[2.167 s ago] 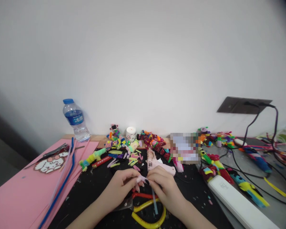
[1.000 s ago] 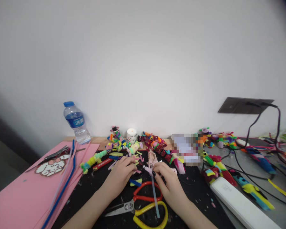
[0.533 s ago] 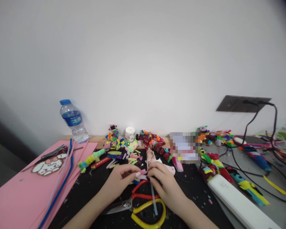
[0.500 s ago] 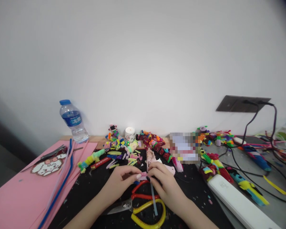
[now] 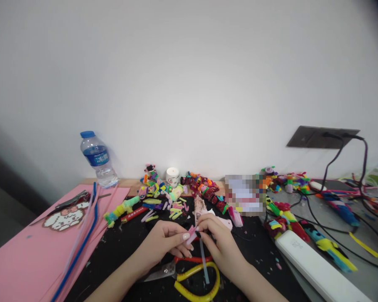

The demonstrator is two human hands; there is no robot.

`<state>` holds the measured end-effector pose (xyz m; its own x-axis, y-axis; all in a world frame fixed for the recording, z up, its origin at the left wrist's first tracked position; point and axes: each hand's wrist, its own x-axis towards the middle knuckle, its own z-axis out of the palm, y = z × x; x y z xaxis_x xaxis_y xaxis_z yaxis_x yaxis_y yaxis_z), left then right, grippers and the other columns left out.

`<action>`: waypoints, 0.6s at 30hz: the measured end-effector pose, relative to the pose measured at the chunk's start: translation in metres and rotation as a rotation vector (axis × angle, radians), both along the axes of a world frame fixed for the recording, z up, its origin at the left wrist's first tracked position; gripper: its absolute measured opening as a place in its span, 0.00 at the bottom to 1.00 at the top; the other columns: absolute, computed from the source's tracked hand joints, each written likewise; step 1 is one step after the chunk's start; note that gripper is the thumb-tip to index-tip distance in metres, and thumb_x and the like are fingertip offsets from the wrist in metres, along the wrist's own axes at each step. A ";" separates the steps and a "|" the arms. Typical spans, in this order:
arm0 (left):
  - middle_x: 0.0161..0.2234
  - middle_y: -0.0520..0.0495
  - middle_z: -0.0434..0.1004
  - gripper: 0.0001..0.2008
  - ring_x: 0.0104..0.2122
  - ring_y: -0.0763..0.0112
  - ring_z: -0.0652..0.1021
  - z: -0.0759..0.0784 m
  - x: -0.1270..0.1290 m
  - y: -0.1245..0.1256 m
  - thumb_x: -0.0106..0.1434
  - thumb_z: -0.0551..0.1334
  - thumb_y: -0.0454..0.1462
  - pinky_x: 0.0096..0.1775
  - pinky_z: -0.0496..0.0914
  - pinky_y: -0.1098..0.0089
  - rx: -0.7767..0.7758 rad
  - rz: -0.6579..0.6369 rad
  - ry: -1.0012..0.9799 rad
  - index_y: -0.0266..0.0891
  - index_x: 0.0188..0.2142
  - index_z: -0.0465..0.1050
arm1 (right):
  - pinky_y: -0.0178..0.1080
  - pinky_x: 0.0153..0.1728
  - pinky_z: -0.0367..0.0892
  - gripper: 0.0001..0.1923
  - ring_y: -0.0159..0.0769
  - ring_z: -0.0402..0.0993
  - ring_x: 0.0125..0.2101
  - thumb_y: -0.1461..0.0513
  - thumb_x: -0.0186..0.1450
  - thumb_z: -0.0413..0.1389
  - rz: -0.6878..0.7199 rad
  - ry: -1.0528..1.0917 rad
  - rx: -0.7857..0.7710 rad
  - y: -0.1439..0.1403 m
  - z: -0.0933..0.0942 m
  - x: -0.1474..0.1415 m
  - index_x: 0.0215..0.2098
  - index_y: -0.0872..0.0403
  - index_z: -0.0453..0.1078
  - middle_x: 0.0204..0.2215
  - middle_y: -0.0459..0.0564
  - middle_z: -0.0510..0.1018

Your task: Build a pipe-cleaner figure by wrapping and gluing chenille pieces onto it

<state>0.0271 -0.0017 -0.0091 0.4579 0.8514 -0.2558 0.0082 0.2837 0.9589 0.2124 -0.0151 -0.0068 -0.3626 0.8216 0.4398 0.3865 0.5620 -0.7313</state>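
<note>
Against a bare white wall, the black work mat (image 5: 122, 247) is strewn with bright pipe-cleaner bits. Over its middle I pinch a small pink pipe-cleaner piece (image 5: 191, 234) between both hands: my left hand (image 5: 166, 243) closes thumb and forefinger on one end, my right hand (image 5: 219, 243) grips the other with its fingertips. Red and yellow scissors (image 5: 189, 274) lie just beneath, a pink glue gun (image 5: 208, 214) just beyond, a water bottle (image 5: 97, 159) far left.
</note>
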 end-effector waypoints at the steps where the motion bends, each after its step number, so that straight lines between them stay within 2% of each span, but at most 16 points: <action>1: 0.24 0.45 0.79 0.13 0.23 0.72 0.78 0.000 0.000 0.000 0.55 0.63 0.41 0.25 0.68 0.78 -0.010 -0.009 -0.013 0.31 0.26 0.74 | 0.37 0.38 0.63 0.09 0.35 0.66 0.36 0.73 0.61 0.47 -0.003 0.004 0.003 0.000 0.000 0.000 0.32 0.53 0.63 0.33 0.49 0.68; 6: 0.22 0.45 0.78 0.13 0.22 0.73 0.78 0.002 0.000 -0.003 0.56 0.62 0.42 0.24 0.67 0.79 -0.029 -0.053 -0.037 0.30 0.26 0.74 | 0.36 0.37 0.64 0.08 0.34 0.67 0.35 0.72 0.61 0.48 -0.008 0.011 0.008 0.000 0.000 -0.001 0.31 0.53 0.63 0.33 0.49 0.69; 9: 0.22 0.46 0.77 0.13 0.22 0.72 0.77 0.002 0.000 -0.001 0.56 0.62 0.42 0.25 0.68 0.76 0.017 -0.031 -0.019 0.31 0.25 0.73 | 0.36 0.37 0.64 0.09 0.34 0.67 0.35 0.72 0.61 0.48 -0.029 0.019 0.027 0.001 -0.001 -0.001 0.31 0.53 0.63 0.33 0.48 0.69; 12: 0.22 0.48 0.76 0.12 0.23 0.70 0.76 -0.001 -0.005 0.005 0.57 0.60 0.41 0.28 0.70 0.72 0.241 0.101 0.088 0.33 0.27 0.74 | 0.36 0.36 0.64 0.08 0.35 0.67 0.34 0.72 0.61 0.47 -0.098 0.037 0.054 0.003 -0.001 0.001 0.30 0.53 0.63 0.32 0.49 0.69; 15: 0.25 0.49 0.77 0.10 0.23 0.69 0.75 -0.007 -0.013 0.016 0.58 0.58 0.39 0.30 0.69 0.71 0.576 0.278 0.373 0.37 0.33 0.76 | 0.35 0.33 0.63 0.08 0.35 0.67 0.32 0.71 0.61 0.47 -0.166 0.041 0.073 0.003 -0.001 0.002 0.29 0.54 0.62 0.31 0.49 0.68; 18: 0.32 0.46 0.79 0.10 0.32 0.64 0.76 -0.013 -0.020 0.026 0.58 0.57 0.36 0.37 0.69 0.67 0.761 0.324 0.553 0.40 0.36 0.77 | 0.35 0.33 0.63 0.07 0.34 0.67 0.32 0.71 0.60 0.48 -0.183 0.026 0.067 0.003 -0.002 0.002 0.28 0.54 0.63 0.31 0.49 0.69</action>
